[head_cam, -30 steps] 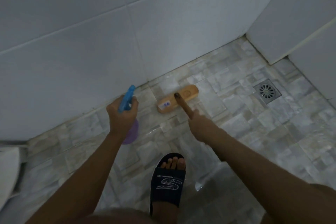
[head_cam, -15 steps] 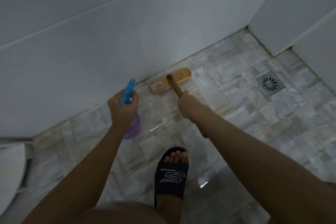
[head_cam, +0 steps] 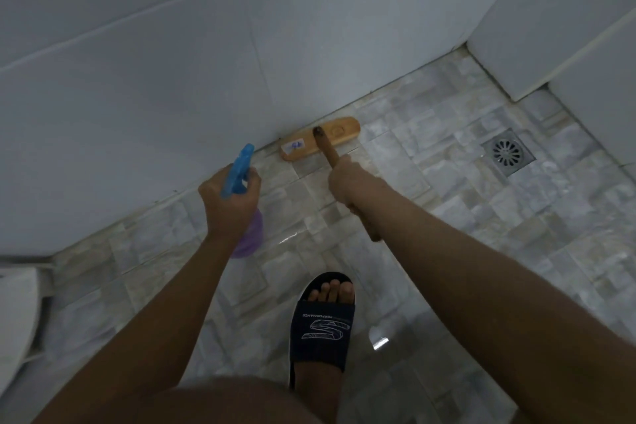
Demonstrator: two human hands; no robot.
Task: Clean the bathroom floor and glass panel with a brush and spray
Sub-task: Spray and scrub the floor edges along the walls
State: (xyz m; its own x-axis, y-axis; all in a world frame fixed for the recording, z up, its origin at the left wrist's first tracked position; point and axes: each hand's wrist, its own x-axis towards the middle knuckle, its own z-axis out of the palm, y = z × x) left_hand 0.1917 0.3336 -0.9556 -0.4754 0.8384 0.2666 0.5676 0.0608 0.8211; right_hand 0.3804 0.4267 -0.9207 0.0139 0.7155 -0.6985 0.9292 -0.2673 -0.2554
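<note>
A wooden scrub brush on wet, glossy stone-look floor tiles; smooth wall tiles; metal drain grate; translucent plastic spray bottle.

Dim, bluish, flat light with soft shadows. A small bright glare sits on the wet floor. Wide-angle bending curves the wall lines; detail is soft.

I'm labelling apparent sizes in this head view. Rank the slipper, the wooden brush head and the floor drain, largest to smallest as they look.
1. slipper, though it is nearest the camera, which enlarges it.
2. brush head, longer.
3. floor drain, squarer; close to the brush head in area, so this pair is unsure.
</note>
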